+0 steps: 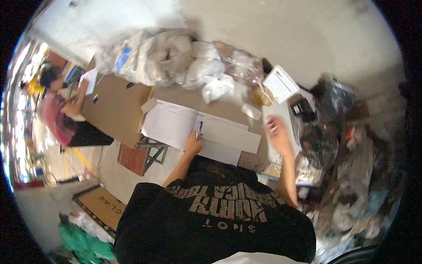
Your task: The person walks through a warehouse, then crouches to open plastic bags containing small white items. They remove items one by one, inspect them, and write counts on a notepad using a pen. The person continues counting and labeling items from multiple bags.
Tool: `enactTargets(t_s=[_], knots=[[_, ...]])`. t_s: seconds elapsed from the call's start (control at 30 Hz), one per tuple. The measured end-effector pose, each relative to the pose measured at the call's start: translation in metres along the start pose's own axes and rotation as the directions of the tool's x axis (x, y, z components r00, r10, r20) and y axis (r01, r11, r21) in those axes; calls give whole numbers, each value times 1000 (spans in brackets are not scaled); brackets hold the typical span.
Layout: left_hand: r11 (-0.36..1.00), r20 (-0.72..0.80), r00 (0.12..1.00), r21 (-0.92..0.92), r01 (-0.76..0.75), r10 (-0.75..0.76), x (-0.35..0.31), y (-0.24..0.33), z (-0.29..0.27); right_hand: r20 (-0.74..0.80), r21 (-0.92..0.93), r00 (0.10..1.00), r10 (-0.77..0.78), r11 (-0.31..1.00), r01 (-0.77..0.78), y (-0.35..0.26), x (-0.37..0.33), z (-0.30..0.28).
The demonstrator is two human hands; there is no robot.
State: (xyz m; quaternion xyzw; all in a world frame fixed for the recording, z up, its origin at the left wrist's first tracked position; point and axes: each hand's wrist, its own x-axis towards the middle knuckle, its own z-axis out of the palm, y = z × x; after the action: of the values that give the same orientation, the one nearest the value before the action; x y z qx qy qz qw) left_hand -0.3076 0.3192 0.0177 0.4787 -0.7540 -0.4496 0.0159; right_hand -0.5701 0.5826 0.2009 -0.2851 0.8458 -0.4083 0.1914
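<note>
Notebook (pixel 169 122): open, just beyond the left hand (pixel 194 141).
Left hand: curled at the page edge; I couldn't tell if pinching.
Right hand (pixel 275 128): blurred, grip unreadable.
White sheet (pixel 235 136), between the hands: a careless brush could have shifted it.

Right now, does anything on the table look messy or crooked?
A bit: a pale strip covers part of the open notebook and pokes past its right edge, looking misplaced; plastic bags are heaped untidily behind.

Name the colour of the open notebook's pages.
The notebook's pages are white with faint ruled lines, best seen in the head view.
</note>
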Motion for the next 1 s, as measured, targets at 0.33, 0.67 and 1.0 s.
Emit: enactTargets(t_s=[0.33,0.67,1.0], knots=[[980,215,976,-199,24,20,-80,-175,-74,387,-723,880,274,682,106,45,-4,152],[569,173,711,-486,664,-681,-207,-391,-73,313,-837,897,311,538,105,-10,46,161],[708,95,788,-382,594,-609,-316,-486,-63,587,-628,808,48,657,417,-317,85,218]])
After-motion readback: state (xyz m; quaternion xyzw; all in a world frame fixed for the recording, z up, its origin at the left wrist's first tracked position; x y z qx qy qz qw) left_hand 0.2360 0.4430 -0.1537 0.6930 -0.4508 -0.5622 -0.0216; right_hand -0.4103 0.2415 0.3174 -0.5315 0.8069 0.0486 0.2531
